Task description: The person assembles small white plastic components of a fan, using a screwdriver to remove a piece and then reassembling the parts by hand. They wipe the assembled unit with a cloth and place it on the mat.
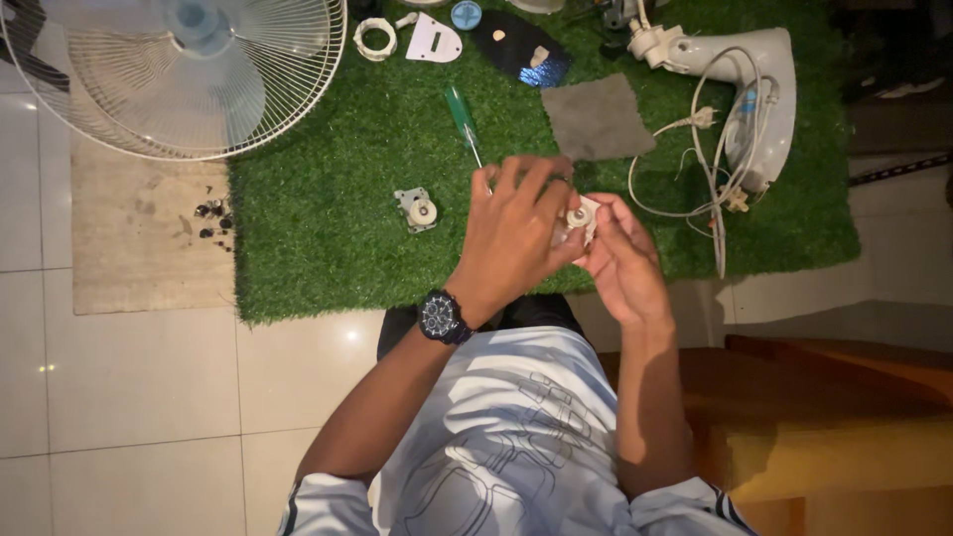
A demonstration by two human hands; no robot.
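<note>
Nearest to us is our striped white shirt (506,447), and a dark watch (440,318) sits on the left wrist. Above the lap, both hands meet over the edge of the green mat (328,238). Our left hand (516,233) curls its fingers (531,179) over a small white part (579,220), and our right hand (620,258) pinches the same part from the other side, so both grasp it together.

Just beyond the hands, a green screwdriver (462,119) lies on the mat, with a small white gear piece (417,208) near it. Small black screws (211,220) lie on the beige mat (139,248) to the side. Farther off we see a grey cloth (596,117), a white fan body (754,89) with its loose cord (695,169), a dark blade (521,48), a white ring (375,40), and the wire fan guard (179,74).
</note>
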